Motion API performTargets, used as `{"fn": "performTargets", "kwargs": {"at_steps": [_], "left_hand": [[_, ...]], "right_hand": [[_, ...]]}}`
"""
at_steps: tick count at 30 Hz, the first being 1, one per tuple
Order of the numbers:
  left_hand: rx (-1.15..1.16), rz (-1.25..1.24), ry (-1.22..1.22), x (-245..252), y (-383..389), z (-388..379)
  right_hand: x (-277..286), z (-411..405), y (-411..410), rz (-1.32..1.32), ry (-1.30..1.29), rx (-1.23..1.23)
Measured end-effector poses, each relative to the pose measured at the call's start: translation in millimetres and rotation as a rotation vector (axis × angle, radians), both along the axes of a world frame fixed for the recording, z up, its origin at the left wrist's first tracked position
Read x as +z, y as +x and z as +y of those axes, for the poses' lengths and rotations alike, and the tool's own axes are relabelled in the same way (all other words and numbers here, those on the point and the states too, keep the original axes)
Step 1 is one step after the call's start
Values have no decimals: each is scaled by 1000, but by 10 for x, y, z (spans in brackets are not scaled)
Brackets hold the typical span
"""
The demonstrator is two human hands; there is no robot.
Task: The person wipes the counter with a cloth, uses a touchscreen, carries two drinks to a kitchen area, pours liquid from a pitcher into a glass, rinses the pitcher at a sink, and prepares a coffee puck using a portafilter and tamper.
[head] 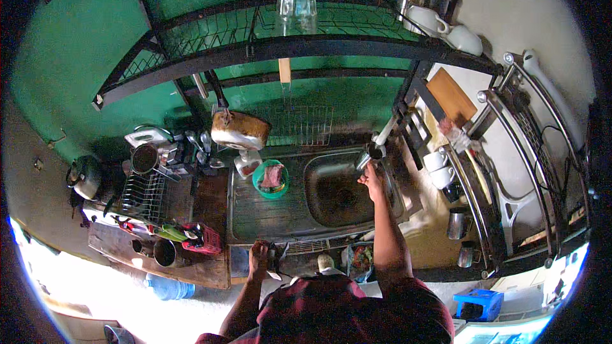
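My right hand (371, 182) is stretched over the right side of the steel sink basin (330, 200). Its fingertips are at a shiny metal fitting, apparently a tap (366, 156), below a white pipe (385, 130); whether they grip it is unclear. Low by the counter's front edge, my left hand (258, 259) is closed around a dark object (274, 257) whose kind I cannot make out. On the drainboard (267, 222) stands a green plastic bowl (270, 192) with a pink sponge or cloth (271, 176) in it. Beside it is a clear container (247, 165).
A black wire shelf (287, 44) crosses overhead, holding a large glass vessel (296, 12). A scorched saucepan (240, 131) hangs beneath. Left are a dish rack (143, 196) and a red basket (204, 239). White cups (440, 172) and metal pitchers (457, 223) sit right, near a chrome-railed rack (519, 162).
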State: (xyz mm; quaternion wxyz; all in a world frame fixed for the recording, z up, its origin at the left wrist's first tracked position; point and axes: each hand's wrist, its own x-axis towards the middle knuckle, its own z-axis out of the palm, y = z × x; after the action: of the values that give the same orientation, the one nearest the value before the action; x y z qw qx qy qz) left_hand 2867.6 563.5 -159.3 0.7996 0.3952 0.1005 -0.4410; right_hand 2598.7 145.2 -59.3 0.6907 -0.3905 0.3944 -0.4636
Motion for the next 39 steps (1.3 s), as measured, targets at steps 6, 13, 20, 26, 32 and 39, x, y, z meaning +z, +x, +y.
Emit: {"fn": "performTargets", "kwargs": {"at_steps": [6,13,20,26,32,39], "left_hand": [[-108,-722,83,-269,17,-285],[-284,-605,171,124,-349,-931],[-338,-478,135,220,-541,-1305],[-282,-875,80,202,-688,-1770],[-291,-341,-21,694,-738,-1719],[-437,-725,209,-41,-506,-1561]], "right_hand": [[-206,17,100,294,127,161],[-1688,-591,-452,726,-40,175],[-1021,-149,-190,341,-115,168],[-1318,-484,-371,526,-295,144],[-376,-171,-283,728,-838,-84],[-1657,-593,-654,1640,-1092,227]]}}
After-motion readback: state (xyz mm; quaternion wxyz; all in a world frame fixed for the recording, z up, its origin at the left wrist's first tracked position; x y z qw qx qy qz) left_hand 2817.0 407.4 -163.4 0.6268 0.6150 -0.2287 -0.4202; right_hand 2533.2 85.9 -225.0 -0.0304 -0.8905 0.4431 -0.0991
